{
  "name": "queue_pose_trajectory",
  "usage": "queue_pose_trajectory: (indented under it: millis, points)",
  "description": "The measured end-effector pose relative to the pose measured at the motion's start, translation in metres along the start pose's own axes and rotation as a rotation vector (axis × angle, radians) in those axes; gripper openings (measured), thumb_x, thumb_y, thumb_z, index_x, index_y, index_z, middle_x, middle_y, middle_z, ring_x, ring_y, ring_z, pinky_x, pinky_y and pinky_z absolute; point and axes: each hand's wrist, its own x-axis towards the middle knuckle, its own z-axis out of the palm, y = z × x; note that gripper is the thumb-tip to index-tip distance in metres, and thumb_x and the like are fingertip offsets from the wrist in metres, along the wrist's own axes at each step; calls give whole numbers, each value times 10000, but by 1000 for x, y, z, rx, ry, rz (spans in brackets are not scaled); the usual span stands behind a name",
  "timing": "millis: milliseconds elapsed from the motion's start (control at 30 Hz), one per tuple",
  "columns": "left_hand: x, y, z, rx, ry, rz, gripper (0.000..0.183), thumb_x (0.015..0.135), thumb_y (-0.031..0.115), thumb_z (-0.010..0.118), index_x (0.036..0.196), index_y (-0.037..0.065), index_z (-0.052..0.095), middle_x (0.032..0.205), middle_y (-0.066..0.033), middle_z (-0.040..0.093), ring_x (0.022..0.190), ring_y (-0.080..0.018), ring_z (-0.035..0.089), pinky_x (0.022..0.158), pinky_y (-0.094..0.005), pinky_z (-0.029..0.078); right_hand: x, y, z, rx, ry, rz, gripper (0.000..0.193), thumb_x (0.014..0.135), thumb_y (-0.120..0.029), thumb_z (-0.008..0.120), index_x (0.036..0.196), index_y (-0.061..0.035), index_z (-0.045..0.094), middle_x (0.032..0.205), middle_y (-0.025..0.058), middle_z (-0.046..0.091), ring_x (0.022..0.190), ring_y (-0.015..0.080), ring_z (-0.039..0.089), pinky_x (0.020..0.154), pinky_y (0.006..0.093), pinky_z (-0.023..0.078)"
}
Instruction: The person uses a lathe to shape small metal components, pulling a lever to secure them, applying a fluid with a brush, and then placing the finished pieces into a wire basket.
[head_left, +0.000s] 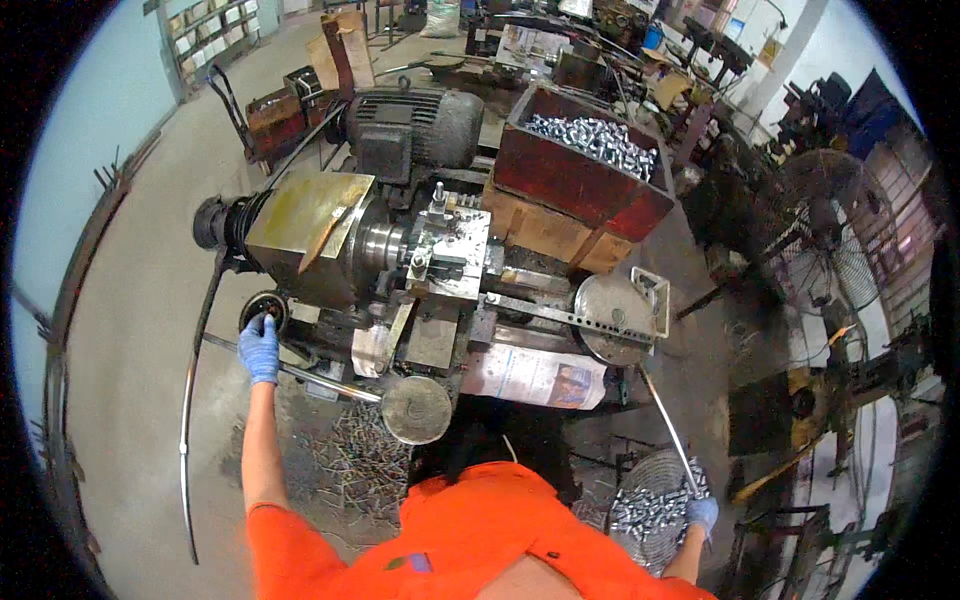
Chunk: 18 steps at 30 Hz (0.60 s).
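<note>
My left hand [258,352], in a blue glove, is closed on the rim of a small dark handwheel [264,312] at the left front of a metalworking machine. Far to the right and low, my right hand [703,512], also gloved in blue, is at the edge of a round basket [652,552] heaped with shiny metal parts. Its fingers look curled, and what they hold is too small to make out. A long steel rod [665,418] slants down from the machine to just by these fingers. The chuck [380,245] faces a steel tool block [447,248].
A dark red bin [585,180] of shiny metal parts stands behind the machine, near a large motor [415,125]. Round pads [416,410] and a printed paper [535,377] lie at the front. Metal shavings [350,460] cover the floor. A caged fan [830,230] stands right.
</note>
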Motion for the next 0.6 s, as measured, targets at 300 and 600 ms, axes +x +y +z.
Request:
queue_pose_trajectory:
  millis: [300,600]
  points:
    - [-6,21,-1,237,9,75,310,849,308,581,994,48,668,912,-158,668,814,-268,654,738,-341,489,3,19,16,-56,-39,111,277,657,-188,652,839,21,643,902,264,619,896,404,597,771,443,486]
    - [-13,29,0,68,46,7,254,852,182,606,1007,-15,650,878,-141,683,746,-166,640,694,-290,501,-16,-12,-18,-57,-115,96,332,655,-218,675,898,5,637,895,262,617,873,392,603,746,426,483]
